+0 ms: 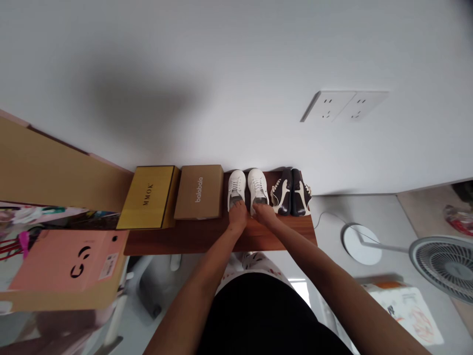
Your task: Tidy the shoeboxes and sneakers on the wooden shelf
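Two white lace-up sneakers stand side by side on a reddish-brown wooden shelf [207,239], toes toward the wall. My left hand [237,215] is closed on the heel of the left white sneaker [236,181]. At the heel of the right white sneaker [257,182], my right hand [263,214] grips in the same way. My fingertips are partly hidden inside the shoe openings. Just right of them rests a pair of dark sneakers [285,195] with cream trim. To the left sit a brown shoe box [199,192] and a yellow box [150,197].
A pink box [70,261] lies at the lower left beside a tan panel [55,162]. White sockets [343,105] are on the wall [236,88] behind the shelf. A fan [451,268] and a white printed package [410,313] are on the right.
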The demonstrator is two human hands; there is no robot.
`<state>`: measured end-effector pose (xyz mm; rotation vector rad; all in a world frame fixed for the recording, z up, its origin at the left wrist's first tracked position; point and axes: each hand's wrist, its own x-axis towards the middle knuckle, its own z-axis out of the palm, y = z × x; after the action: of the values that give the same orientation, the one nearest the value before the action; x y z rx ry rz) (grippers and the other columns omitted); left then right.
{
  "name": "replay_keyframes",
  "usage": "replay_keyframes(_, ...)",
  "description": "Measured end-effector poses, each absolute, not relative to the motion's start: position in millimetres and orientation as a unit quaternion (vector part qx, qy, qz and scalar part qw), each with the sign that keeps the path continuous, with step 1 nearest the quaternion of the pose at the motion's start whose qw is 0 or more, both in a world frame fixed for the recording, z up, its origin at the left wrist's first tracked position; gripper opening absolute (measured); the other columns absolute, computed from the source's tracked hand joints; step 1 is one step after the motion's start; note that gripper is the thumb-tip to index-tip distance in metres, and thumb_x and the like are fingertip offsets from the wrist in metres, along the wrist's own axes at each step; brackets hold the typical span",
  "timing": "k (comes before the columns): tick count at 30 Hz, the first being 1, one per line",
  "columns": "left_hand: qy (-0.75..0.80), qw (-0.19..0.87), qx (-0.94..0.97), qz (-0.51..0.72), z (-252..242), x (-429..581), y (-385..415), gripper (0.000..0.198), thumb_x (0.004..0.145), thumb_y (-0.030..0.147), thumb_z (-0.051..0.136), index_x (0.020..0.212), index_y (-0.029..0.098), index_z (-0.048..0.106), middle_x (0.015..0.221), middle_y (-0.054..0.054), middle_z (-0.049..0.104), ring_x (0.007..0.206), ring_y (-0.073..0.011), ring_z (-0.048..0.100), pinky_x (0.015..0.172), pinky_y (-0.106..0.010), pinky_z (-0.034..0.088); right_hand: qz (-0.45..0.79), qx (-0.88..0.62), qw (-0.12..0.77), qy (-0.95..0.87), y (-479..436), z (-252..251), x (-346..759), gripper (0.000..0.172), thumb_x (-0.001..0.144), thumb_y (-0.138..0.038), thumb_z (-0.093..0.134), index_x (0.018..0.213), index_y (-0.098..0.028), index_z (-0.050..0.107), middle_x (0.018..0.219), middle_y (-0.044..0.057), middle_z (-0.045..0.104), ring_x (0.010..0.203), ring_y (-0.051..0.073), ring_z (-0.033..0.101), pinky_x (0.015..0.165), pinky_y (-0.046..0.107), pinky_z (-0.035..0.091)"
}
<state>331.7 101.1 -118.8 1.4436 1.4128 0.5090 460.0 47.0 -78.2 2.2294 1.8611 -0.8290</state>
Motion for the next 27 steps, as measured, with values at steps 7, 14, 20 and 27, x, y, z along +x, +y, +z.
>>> replay_keyframes(7,0.581,0.338,0.735,0.091,-120.2,335.4,101.8,0.020,0.095,0.020,0.048,0.105,0.010,0.062,0.113,-0.023,0.064,0.120,-0.0359,0.059,0.106,-0.046,0.044,-0.289,0.735,0.087,0.607,56.1,-80.7,452.7,0.024,0.093,-0.024,0.055,0.114,-0.015,0.062,0.115,0.021,0.069,0.107,0.029,0.068,0.089,0.037,0.051)
replay_keyframes(14,0.536,0.159,0.824,-0.093,-111.1,341.3,101.6,0.031,0.097,0.010,0.037,0.118,0.008,0.059,0.110,-0.019,0.067,0.106,-0.0278,0.066,0.092,-0.036,0.051,-0.294,0.728,0.106,0.611,61.5,-86.2,446.9,0.025,0.097,-0.025,0.048,0.115,-0.016,0.062,0.116,0.020,0.069,0.106,0.029,0.069,0.089,0.037,0.052)
replay_keyframes(20,0.542,0.149,0.823,-0.083,-114.1,341.5,98.6,0.038,0.097,0.008,0.027,0.114,0.009,0.061,0.104,-0.017,0.068,0.101,-0.0269,0.067,0.088,-0.036,0.051,-0.292,0.728,0.100,0.612,66.3,-92.0,442.4,0.025,0.098,-0.020,0.043,0.113,-0.015,0.063,0.113,0.020,0.070,0.102,0.027,0.069,0.087,0.036,0.051)
replay_keyframes(27,0.555,0.162,0.815,-0.032,-105.4,338.2,94.3,0.035,0.098,0.011,0.030,0.114,0.008,0.061,0.107,-0.018,0.066,0.105,-0.0293,0.064,0.091,-0.040,0.049,-0.238,0.735,0.014,0.634,45.8,-89.1,442.7,0.024,0.096,-0.024,0.051,0.113,-0.012,0.062,0.117,0.020,0.065,0.108,0.028,0.061,0.093,0.037,0.046)
